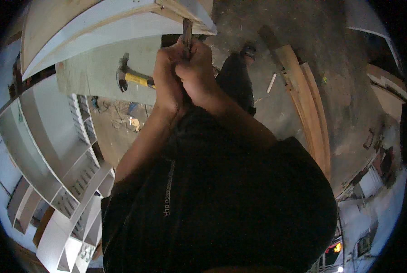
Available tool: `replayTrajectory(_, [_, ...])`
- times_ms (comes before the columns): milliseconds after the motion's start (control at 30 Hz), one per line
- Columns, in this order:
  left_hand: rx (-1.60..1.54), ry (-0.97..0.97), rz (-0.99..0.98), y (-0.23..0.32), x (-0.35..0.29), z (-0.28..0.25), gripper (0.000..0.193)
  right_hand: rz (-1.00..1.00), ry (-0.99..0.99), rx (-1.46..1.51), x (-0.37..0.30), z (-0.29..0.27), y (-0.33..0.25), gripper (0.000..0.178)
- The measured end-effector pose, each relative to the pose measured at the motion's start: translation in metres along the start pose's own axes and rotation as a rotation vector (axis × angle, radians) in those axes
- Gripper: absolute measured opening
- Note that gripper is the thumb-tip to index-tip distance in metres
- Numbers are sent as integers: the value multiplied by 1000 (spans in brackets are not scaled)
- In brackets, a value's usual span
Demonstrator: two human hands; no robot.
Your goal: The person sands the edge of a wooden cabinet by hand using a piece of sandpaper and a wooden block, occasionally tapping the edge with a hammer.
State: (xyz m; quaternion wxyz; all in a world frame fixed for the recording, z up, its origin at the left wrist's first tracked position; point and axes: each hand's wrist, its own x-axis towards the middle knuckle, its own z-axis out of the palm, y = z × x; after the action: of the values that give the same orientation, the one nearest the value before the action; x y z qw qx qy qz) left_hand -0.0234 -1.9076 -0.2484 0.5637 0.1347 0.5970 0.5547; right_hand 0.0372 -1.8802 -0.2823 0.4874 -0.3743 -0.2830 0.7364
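Largest is the white wood-edged panel (121, 32) ahead of me, then the pale board (94, 61) below it, bearing the hammer (139, 79), whose handle end my arm hides. I'd worry that a skewed push could make the narrow strip (187, 31) slip and gouge the panel's corner. My left hand (166, 61) and right hand (198, 68) press together, fingers curled tight round that strip at the corner; I can't tell whether it touches.
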Motion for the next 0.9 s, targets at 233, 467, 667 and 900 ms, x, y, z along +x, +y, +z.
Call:
replayTrajectory(233, [162, 129, 133, -3, -10, 9, 29, -54, -60, -20, 1, -6, 2, 16])
replayTrajectory(467, [198, 138, 127, -8, -5, 7, 29, -59, -36, -155, 5, -13, 2, 15])
replayTrajectory(667, [-189, 22, 23, -16, -7, 6, 47, 93, 101, -269, -1, 0, -9, 8])
replayTrajectory(900, [-191, -82, 363, 9, -50, 19, 74, 428, 68, 225, -27, 35, -75, 6])
